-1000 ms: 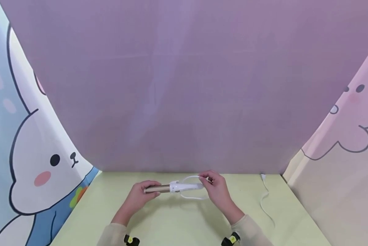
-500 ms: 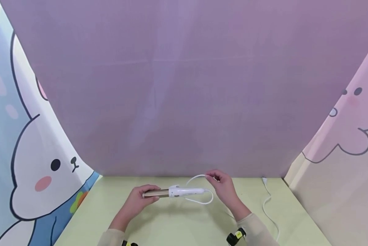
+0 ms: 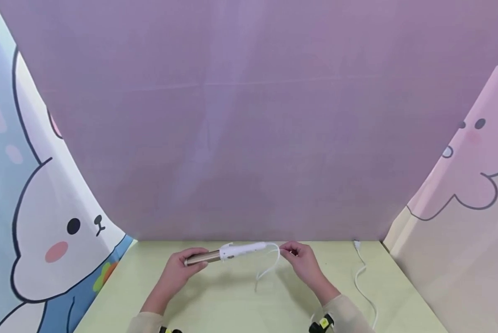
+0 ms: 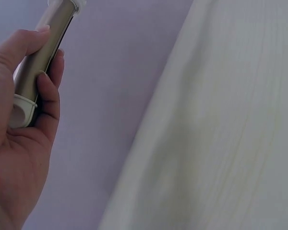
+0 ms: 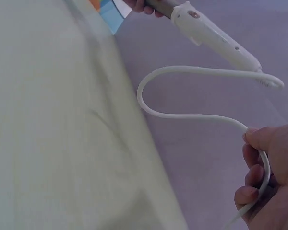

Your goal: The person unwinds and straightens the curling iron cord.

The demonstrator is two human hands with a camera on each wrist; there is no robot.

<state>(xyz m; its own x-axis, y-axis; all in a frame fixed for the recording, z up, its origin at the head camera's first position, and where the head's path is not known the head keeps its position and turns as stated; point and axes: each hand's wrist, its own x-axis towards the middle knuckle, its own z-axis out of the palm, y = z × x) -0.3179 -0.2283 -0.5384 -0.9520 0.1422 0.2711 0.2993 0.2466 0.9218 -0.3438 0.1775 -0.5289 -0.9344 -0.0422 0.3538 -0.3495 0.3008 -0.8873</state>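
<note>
Your left hand [image 3: 178, 269] is wrapped around the gold barrel end of the curling iron [image 3: 228, 253], holding it up off the pale green table [image 3: 232, 305] near the purple backdrop [image 3: 249, 115]. Your right hand [image 3: 304, 262] has its fingers curled, pinching the white cord [image 5: 192, 115], which loops down from the iron's white handle.

A pale green counter [image 3: 215, 305] with a faint wood grain was seen low in the head view. Behind it, a plain mauve backdrop [image 3: 249, 115] was hung across the far side. At the left, a panel printed with a white cartoon rabbit [image 3: 53, 222] was set; at the right, a pink cartoon-animal panel [image 3: 473, 185]. The light was soft and even.
</note>
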